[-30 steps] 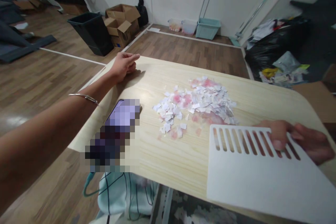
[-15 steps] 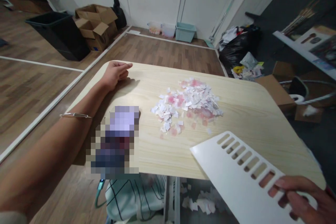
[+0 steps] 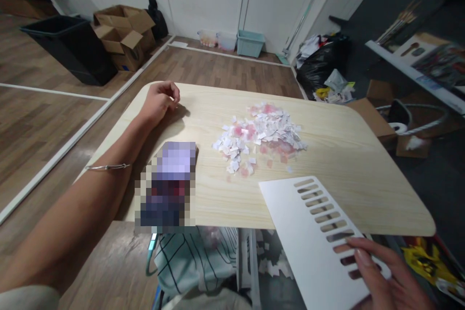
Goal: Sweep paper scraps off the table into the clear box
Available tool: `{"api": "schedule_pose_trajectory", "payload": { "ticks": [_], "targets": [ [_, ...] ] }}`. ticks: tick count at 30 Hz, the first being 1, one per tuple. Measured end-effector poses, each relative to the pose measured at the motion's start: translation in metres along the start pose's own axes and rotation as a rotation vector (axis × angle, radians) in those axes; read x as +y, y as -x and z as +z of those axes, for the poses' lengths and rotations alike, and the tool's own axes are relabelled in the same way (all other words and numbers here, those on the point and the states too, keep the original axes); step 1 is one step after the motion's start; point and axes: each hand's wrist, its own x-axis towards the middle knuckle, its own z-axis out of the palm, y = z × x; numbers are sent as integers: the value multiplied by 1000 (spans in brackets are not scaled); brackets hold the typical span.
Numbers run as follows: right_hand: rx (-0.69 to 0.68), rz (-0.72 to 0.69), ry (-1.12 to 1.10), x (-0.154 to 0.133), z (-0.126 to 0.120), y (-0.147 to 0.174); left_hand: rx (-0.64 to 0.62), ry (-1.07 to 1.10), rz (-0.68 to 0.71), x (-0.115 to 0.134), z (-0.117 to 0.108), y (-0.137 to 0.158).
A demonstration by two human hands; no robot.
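My right hand (image 3: 381, 271) grips a white slotted board (image 3: 305, 237) at its slotted edge, near the lower right. The flat sheet has a row of long oval holes along one side, and its far end is over the table's front edge. My left hand (image 3: 162, 99) rests at the table's far left corner, fingers curled loosely inward, with nothing visible in them. Between and beyond my hands a pile of small white and pink paper scraps (image 3: 276, 128) lies spread on the pale wooden table (image 3: 341, 150). A pixelated phone-like object (image 3: 170, 179) lies beside my left forearm.
Below the table's front edge are a checkered teal cloth (image 3: 199, 256) and an open grey space with paper pieces (image 3: 272, 266). A black bin (image 3: 72, 48) and cardboard boxes (image 3: 125, 38) stand at the back left. A black bag (image 3: 323, 60) lies at the back right.
The white slotted board has swung to a steeper angle and shifted left with my right hand. My left index finger, stretched out before, has curled in. The paper pile looks unchanged.
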Motion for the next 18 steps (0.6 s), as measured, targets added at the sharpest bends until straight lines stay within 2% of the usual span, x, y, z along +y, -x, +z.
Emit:
{"api": "schedule_pose_trajectory", "payload": {
  "ticks": [4, 7, 14, 18],
  "targets": [
    [-58, -56, -25, 23, -9, -4, -90, -55, -104, -2, -1, 2],
    [-96, -69, -1, 34, -11, -2, -104, -29, -107, -3, -1, 3],
    [-197, 69, 4, 34, -6, 7, -156, -69, -125, 1, 0, 10],
    [-273, 48, 26, 37, -7, 8, -143, -70, -128, 5, 0, 22]
  ]
}}
